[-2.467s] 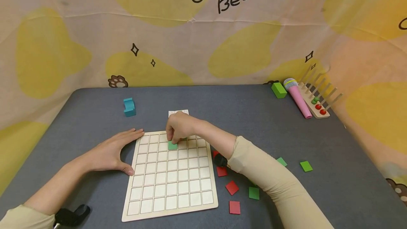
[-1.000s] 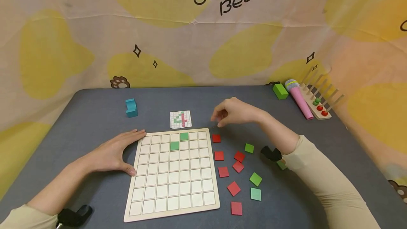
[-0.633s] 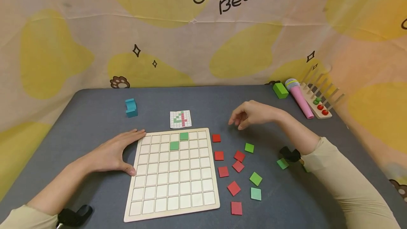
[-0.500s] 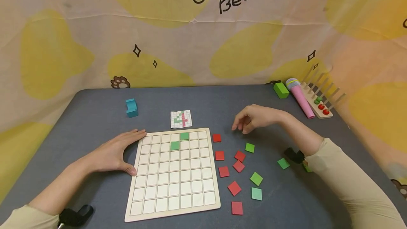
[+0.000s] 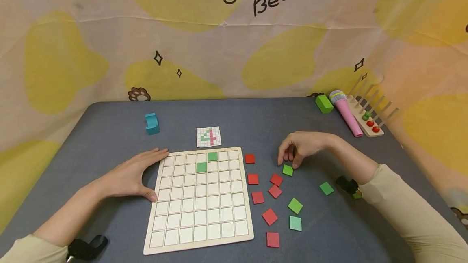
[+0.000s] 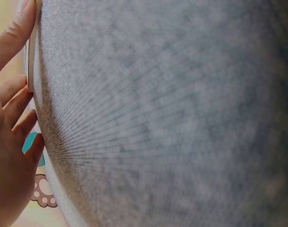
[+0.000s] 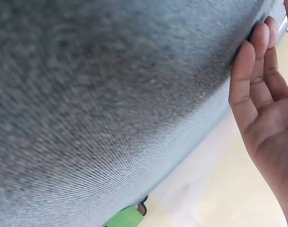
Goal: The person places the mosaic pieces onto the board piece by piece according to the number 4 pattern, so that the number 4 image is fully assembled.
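Since the earliest frame, the person's right hand (image 5: 303,144) has left the far part of the pale wooden grid board (image 5: 200,203) and come down to its right, over a bright green flat square tile (image 5: 287,170). Its fingers are bent, thumb and forefinger apart, just beside that tile and pinching nothing; whether a fingertip touches it, I cannot tell. The left hand (image 5: 126,175) has stayed put, thumb spread wide from the fingers, their tips at the board's left edge.

On the board, to the right of the left hand's fingertips, lie two green square tiles (image 5: 202,167). Seven red square tiles (image 5: 253,179) lie to the left of the right hand and nearer the person; more loose green square tiles (image 5: 295,205) lie on its near side. A small white paper card with a coloured grid (image 5: 209,136) lies well left of the right hand. Beyond that hand, to the right, are a bright green rectangular block (image 5: 324,104) and a pink toy microphone (image 5: 349,117); a blue arched block (image 5: 152,123) sits beyond the left hand.
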Available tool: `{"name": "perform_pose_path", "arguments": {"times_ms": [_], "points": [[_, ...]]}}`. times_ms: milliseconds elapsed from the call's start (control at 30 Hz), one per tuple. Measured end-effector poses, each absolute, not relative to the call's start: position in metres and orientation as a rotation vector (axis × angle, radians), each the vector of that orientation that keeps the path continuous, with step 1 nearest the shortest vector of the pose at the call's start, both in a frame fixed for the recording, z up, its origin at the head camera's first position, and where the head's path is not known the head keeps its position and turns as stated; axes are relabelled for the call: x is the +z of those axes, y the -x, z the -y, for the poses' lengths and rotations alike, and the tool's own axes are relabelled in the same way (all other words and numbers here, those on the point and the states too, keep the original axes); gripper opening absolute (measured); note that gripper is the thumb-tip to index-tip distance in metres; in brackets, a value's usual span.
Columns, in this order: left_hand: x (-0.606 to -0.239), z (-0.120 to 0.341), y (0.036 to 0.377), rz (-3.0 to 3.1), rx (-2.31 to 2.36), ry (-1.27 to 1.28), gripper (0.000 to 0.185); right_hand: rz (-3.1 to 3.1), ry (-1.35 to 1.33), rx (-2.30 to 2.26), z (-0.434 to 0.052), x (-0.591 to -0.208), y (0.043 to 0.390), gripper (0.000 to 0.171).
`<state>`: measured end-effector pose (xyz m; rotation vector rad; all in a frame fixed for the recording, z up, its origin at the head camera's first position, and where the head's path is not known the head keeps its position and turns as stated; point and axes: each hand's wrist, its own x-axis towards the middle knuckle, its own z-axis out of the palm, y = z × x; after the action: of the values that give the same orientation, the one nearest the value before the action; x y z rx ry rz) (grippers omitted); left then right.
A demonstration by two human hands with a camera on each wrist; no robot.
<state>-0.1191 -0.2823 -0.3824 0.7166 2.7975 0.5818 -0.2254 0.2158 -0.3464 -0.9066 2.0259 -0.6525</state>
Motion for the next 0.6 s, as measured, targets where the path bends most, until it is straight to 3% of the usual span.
{"name": "perform_pose_path", "arguments": {"times_ms": [600], "points": [[-0.3819, 0.2816, 0.1191, -2.792, 0.576, -0.715, 0.124, -2.029, 0.972, -0.683, -0.2187, -0.3551, 0.2212, 0.031]]}}
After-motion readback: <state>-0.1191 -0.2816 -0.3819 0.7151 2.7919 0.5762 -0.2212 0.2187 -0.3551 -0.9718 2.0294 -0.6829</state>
